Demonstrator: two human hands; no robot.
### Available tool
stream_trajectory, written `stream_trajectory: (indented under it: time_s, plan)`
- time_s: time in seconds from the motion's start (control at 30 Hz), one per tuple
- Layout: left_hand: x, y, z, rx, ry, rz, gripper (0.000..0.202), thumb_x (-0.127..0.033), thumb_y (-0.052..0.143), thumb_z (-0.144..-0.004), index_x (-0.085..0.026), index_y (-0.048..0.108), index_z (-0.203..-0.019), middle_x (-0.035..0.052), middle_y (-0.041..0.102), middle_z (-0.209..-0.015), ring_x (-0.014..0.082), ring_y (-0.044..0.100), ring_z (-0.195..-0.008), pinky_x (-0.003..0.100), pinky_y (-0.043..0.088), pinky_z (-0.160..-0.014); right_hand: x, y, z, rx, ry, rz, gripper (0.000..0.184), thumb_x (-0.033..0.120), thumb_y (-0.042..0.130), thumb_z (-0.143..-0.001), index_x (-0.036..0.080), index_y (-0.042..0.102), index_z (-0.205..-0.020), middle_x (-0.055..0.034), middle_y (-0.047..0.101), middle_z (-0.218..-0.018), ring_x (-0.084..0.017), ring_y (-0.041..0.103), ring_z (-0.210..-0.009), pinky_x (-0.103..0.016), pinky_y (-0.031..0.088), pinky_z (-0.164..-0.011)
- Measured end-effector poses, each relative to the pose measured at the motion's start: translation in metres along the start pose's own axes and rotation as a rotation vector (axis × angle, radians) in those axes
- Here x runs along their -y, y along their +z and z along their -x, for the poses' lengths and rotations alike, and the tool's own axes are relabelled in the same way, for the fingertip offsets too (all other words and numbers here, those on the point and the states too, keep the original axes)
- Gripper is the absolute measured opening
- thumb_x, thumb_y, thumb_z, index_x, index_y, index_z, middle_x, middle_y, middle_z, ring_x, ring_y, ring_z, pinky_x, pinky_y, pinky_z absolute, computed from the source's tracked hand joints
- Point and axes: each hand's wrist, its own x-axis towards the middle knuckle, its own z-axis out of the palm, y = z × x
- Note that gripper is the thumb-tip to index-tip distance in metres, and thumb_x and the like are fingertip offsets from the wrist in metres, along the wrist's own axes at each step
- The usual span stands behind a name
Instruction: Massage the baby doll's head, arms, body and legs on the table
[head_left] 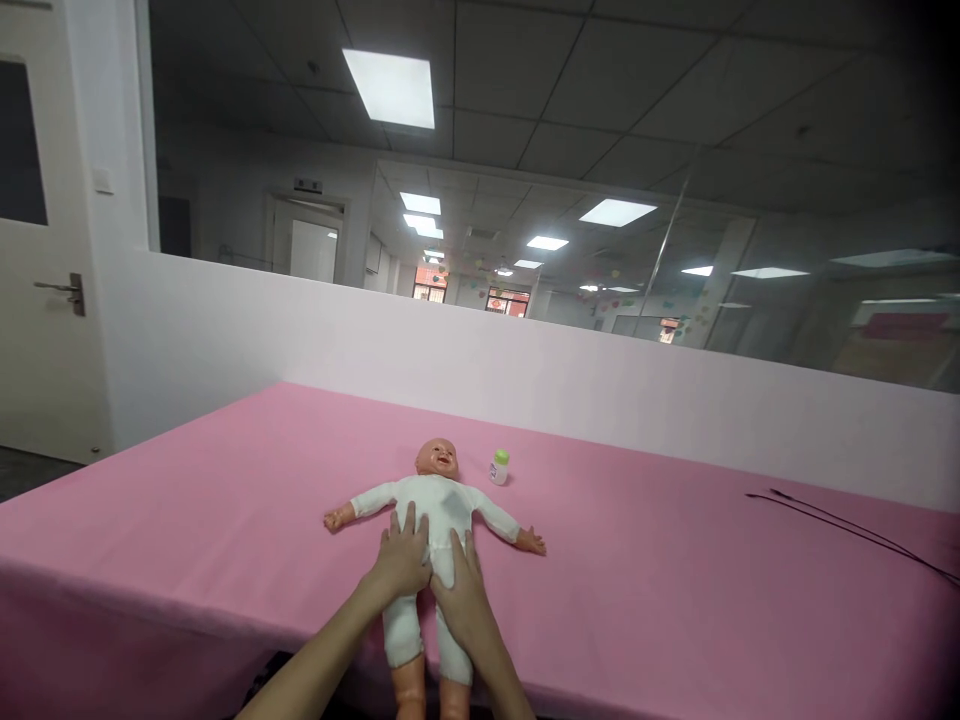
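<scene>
A baby doll (433,500) in a white cloth suit lies on its back on the pink-covered table (645,560), its head away from me and its arms spread wide. On the left of its belly rests my left hand (403,555), fingers stretched out and pointing up toward the chest. My right hand (461,585) lies on the other side of the lower belly and hip, its fingers also extended. Both hands touch the doll without wrapping round it. Beyond the doll's shoulder stands a small white bottle (499,470) with a green cap, upright and apart from my hands.
Thin black cables (847,525) lie across the right part of the table. A white low wall (525,360) with a large window above it borders the far edge. At the left is a door (45,300) with a metal handle.
</scene>
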Motion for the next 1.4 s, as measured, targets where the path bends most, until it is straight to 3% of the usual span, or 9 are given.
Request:
stream_trajectory:
  time_s: [0.13, 0.33, 0.47, 0.53, 0.67, 0.83, 0.9, 1.1, 1.4]
  plan:
    - [0.002, 0.009, 0.009, -0.060, -0.019, -0.053, 0.098, -0.027, 0.055, -0.079, -0.011, 0.018, -0.169, 0.0153, -0.001, -0.177, 0.0443, -0.004, -0.162, 0.061, 0.018, -0.126, 0.002, -0.002, 0.008, 0.008, -0.026, -0.080, 0.087, 0.040, 0.065, -0.086, 0.014, 0.036, -0.164, -0.0132, 0.014, -0.177, -0.033, 0.014, -0.163, -0.047, 0.019, -0.131]
    - [0.028, 0.007, 0.012, -0.056, 0.111, 0.131, 0.087, -0.037, 0.052, -0.091, -0.012, 0.020, -0.169, 0.0098, 0.003, -0.178, 0.0278, -0.013, -0.163, 0.044, 0.001, -0.132, 0.011, -0.004, 0.015, -0.039, -0.046, -0.133, 0.074, 0.037, 0.069, -0.087, 0.021, 0.049, -0.157, -0.0100, 0.025, -0.175, -0.031, 0.022, -0.161, -0.043, 0.020, -0.129]
    - [0.040, -0.002, 0.015, 0.000, 0.075, 0.381, 0.077, -0.055, 0.039, -0.102, -0.020, 0.021, -0.169, 0.0052, -0.006, -0.178, 0.0248, -0.012, -0.163, 0.044, 0.006, -0.132, 0.014, -0.005, 0.012, -0.048, -0.026, -0.272, 0.070, 0.049, 0.063, -0.091, 0.019, 0.053, -0.153, -0.0101, 0.035, -0.171, -0.027, 0.025, -0.161, -0.044, 0.020, -0.130]
    - [0.044, -0.007, 0.017, 0.048, 0.075, 0.491, 0.071, -0.055, 0.028, -0.106, -0.022, 0.021, -0.169, 0.0033, -0.008, -0.178, 0.0237, -0.009, -0.164, 0.043, 0.011, -0.131, 0.013, -0.007, 0.012, -0.107, 0.016, -0.384, 0.066, 0.054, 0.058, -0.094, 0.020, 0.056, -0.150, -0.0107, 0.043, -0.166, -0.026, 0.033, -0.158, -0.044, 0.024, -0.129]
    - [0.048, -0.006, 0.021, -0.047, 0.068, 0.607, 0.060, -0.052, 0.024, -0.109, -0.028, 0.039, -0.162, -0.0008, 0.011, -0.178, 0.0253, 0.010, -0.164, 0.042, 0.020, -0.131, 0.012, -0.010, 0.014, -0.168, 0.042, -0.429, 0.056, 0.057, 0.060, -0.093, 0.020, 0.070, -0.135, -0.0115, 0.056, -0.157, -0.028, 0.047, -0.150, -0.043, 0.035, -0.125]
    - [0.052, 0.010, 0.031, -0.349, 0.002, 0.757, 0.056, -0.049, 0.045, -0.103, -0.016, 0.057, -0.147, 0.0149, 0.052, -0.160, 0.0306, 0.046, -0.150, 0.046, 0.036, -0.125, 0.009, -0.011, 0.015, -0.254, 0.074, -0.482, 0.047, 0.051, 0.060, -0.094, 0.021, 0.071, -0.129, -0.0103, 0.069, -0.143, -0.027, 0.062, -0.135, -0.041, 0.046, -0.117]
    - [0.053, 0.015, 0.038, -0.401, -0.026, 0.781, 0.052, -0.047, 0.051, -0.102, -0.015, 0.063, -0.141, 0.0155, 0.060, -0.153, 0.0318, 0.053, -0.144, 0.049, 0.038, -0.123, 0.008, -0.011, 0.014, -0.266, 0.069, -0.497, 0.044, 0.048, 0.062, -0.093, 0.022, 0.070, -0.128, -0.0094, 0.071, -0.139, -0.027, 0.065, -0.131, -0.040, 0.049, -0.114]
    - [0.053, 0.017, 0.053, -0.423, 0.014, 0.766, 0.057, -0.057, 0.056, -0.099, -0.016, 0.068, -0.137, 0.0147, 0.065, -0.147, 0.0343, 0.057, -0.140, 0.049, 0.043, -0.120, 0.006, -0.011, 0.021, -0.262, 0.085, -0.465, 0.044, 0.047, 0.059, -0.096, 0.023, 0.069, -0.131, -0.0084, 0.071, -0.139, -0.026, 0.066, -0.130, -0.041, 0.051, -0.112]
    - [0.051, 0.015, 0.053, -0.549, -0.112, 0.722, 0.059, -0.059, 0.070, -0.088, -0.021, 0.070, -0.132, 0.0127, 0.068, -0.143, 0.0368, 0.059, -0.138, 0.053, 0.048, -0.117, 0.006, -0.011, 0.026, -0.269, 0.103, -0.341, 0.041, 0.046, 0.057, -0.098, 0.025, 0.073, -0.130, -0.0079, 0.071, -0.140, -0.029, 0.065, -0.132, -0.045, 0.051, -0.115]
